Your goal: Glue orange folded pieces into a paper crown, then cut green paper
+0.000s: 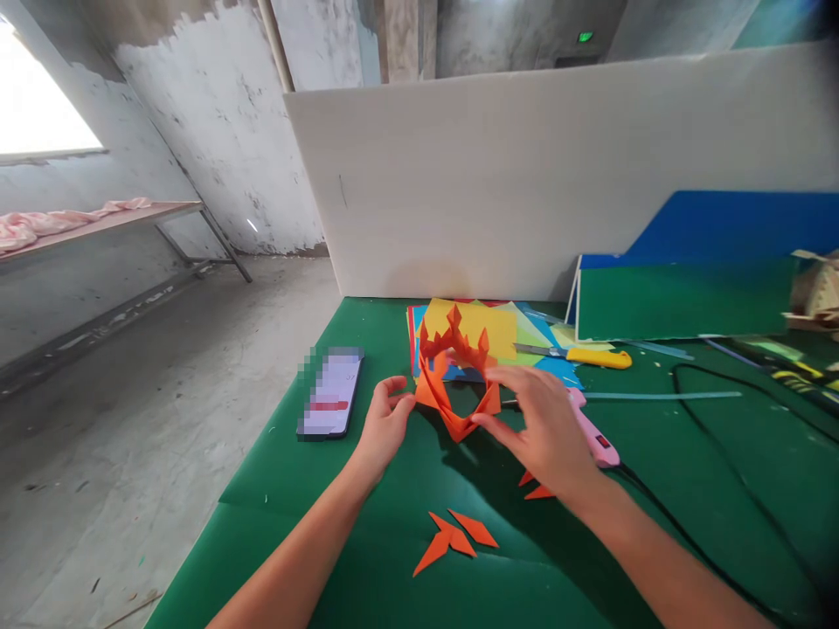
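An orange folded-paper crown (452, 424), a ring with pointed peaks, is held tilted above the green table between my two hands. My left hand (384, 419) has its thumb and fingers closed at the ring's left edge. On the opposite side, the thumb and fingers of my right hand (544, 424) grip the right edge. Several small folded orange paper pieces (449, 537) lie on the table below the crown. More orange pieces (538, 492) show partly from under my right hand. Behind that hand lies a pink glue gun (596, 437), its front part hidden.
Coloured paper sheets (475, 319) are stacked behind the crown, with a yellow-handled utility knife (596, 356) over them. A phone (334, 393) lies at left. The glue gun's black cable (682, 533) runs right. A white panel (511, 183) and green board (682, 301) stand behind.
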### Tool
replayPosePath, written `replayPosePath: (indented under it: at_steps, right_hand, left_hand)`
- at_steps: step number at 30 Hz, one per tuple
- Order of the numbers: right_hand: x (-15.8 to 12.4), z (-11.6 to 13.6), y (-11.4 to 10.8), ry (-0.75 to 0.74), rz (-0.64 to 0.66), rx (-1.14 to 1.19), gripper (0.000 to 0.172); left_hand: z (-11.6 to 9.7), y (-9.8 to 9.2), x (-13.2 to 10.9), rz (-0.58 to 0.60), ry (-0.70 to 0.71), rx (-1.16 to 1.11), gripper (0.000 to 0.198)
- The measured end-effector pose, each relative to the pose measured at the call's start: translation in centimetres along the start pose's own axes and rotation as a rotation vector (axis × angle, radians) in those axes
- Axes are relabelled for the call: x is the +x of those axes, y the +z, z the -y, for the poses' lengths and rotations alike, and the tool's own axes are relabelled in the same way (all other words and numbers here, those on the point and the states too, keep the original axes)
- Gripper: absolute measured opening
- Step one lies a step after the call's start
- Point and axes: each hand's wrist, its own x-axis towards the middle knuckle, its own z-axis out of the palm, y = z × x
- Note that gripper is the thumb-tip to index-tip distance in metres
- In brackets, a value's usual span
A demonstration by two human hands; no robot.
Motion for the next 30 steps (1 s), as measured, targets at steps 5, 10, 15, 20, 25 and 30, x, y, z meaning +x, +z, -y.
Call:
replayPosePath:
  at_steps: [5, 10, 15, 20, 25, 30]
  right_hand:
    - [-3.1, -4.9, -3.6, 0.305, -0.065, -0.097, 0.034]
    - [-8.0, -10.0, -4.7, 0.759, 0.202, -0.047, 0.041]
    - [-9.5, -11.2, -4.1, 0.877, 0.412, 0.145, 0.052]
    - [-8.6, -10.5, -3.3, 0.796, 0.445, -0.006, 0.05]
    - [-9.1, -11.0, -3.2, 0.691, 0.421, -0.044, 0.043]
    - [-9.9, -12.1, -4.1, 0.657, 0.327, -0.082, 0.043]
  left_hand:
    - [-0.1, -1.0, -2.4, 0.203, 0.263, 0.263, 0.022]
    - [-1.8, -1.7, -4.4, 0.836, 0.376, 0.559, 0.03]
    - [-2.4, -1.2, -5.0, 1.017, 0.406, 0.874, 0.041]
    - [-2.1, -0.8, -5.1, 1.016, 0.401, 0.93, 0.018]
    - [-1.5, -0.7, -4.9, 0.974, 0.446, 0.871, 0.006]
    - [-0.6, 0.0, -4.8, 0.758, 0.304, 0.673, 0.002]
